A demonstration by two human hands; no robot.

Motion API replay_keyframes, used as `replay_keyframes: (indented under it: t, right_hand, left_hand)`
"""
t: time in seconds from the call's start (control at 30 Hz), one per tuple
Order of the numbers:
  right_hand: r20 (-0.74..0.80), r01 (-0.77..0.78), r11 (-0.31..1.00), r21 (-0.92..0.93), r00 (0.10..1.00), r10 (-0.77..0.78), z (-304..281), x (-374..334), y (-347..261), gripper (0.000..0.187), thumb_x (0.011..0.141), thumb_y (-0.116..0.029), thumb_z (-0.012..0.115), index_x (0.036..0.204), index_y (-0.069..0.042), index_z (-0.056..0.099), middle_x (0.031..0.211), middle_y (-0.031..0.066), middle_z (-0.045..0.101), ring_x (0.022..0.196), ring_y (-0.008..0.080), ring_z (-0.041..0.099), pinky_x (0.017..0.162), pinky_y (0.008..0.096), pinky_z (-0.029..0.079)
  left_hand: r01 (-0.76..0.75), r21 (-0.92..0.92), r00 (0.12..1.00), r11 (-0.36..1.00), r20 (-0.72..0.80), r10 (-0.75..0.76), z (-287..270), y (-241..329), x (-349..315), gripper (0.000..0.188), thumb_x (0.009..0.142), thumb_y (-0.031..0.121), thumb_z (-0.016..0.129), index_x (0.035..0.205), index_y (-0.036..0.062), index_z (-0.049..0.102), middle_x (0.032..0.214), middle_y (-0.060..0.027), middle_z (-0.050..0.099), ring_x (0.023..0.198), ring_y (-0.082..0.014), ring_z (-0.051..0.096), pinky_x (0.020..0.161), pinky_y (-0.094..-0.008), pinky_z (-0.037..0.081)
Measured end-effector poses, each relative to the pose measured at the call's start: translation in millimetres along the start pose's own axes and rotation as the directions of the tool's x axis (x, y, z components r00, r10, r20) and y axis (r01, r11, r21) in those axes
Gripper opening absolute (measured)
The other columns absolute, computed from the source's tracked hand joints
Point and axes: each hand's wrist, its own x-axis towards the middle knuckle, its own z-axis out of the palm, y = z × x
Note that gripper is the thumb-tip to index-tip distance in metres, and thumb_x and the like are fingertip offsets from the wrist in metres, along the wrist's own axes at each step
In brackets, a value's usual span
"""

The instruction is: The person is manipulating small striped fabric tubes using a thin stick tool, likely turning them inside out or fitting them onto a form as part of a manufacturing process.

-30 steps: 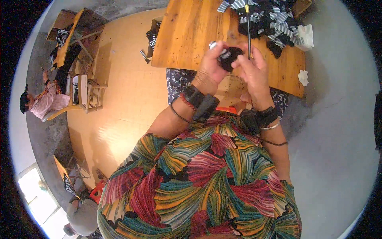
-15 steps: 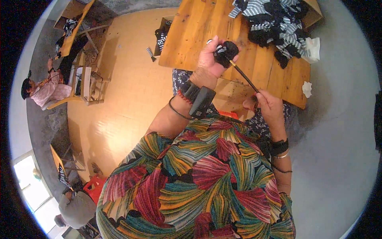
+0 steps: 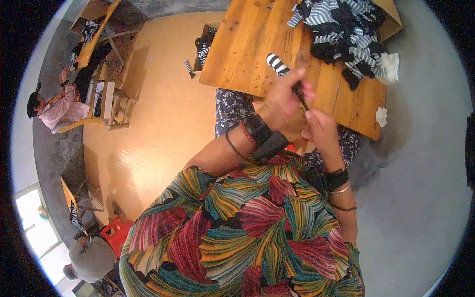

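A small black-and-white striped knitted tube, sock-like in shape, points up and away from my left hand. The fingers of that hand are closed around its lower, black part. A thin dark rod runs from the tube's near end toward my right hand, which pinches the rod's near end. How deep the rod reaches into the tube is hidden. Both hands are above the near edge of the wooden table.
At the table's far right lies a heap of striped and black knitted pieces, with white plastic beside it. A box of similar pieces stands left of the table, one striped piece on the floor. Two people sit at the left.
The black bunched fabric at my left hand has become a striped tube extending beyond it. My left hand has moved nearer and right and closed around it; the right hand has shifted slightly left.
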Motion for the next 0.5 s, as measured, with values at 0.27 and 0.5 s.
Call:
replay_keyframes:
  t: [0.27, 0.5]
  right_hand:
    - [0.025, -0.213, 0.939, 0.272, 0.976, 0.214, -9, 7, -29, 0.023, 0.087, -0.023, 0.047, 0.082, -0.002, 0.056, 0.057, -0.0032, 0.038, 0.046, 0.0042, 0.038, 0.042, 0.0188, 0.040]
    - [0.063, -0.223, 0.940, 0.257, 0.975, 0.214, -5, -1, -13, 0.022, 0.087, -0.022, 0.048, 0.083, -0.001, 0.056, 0.058, -0.0032, 0.041, 0.046, 0.0035, 0.039, 0.042, 0.0182, 0.040]
  left_hand:
    - [-0.135, 0.202, 0.965, 0.970, 0.248, 0.083, 8, 14, -19, 0.033, 0.080, 0.029, 0.056, 0.104, 0.0072, 0.050, 0.104, -0.0093, 0.054, 0.091, -0.0201, 0.054, 0.075, -0.0376, 0.045]
    - [-0.294, -0.046, 0.918, 0.955, 0.264, 0.295, -10, 43, 17, 0.046, 0.082, 0.035, 0.053, 0.116, 0.0067, 0.043, 0.098, -0.0110, 0.056, 0.097, -0.0282, 0.053, 0.079, -0.0435, 0.043]
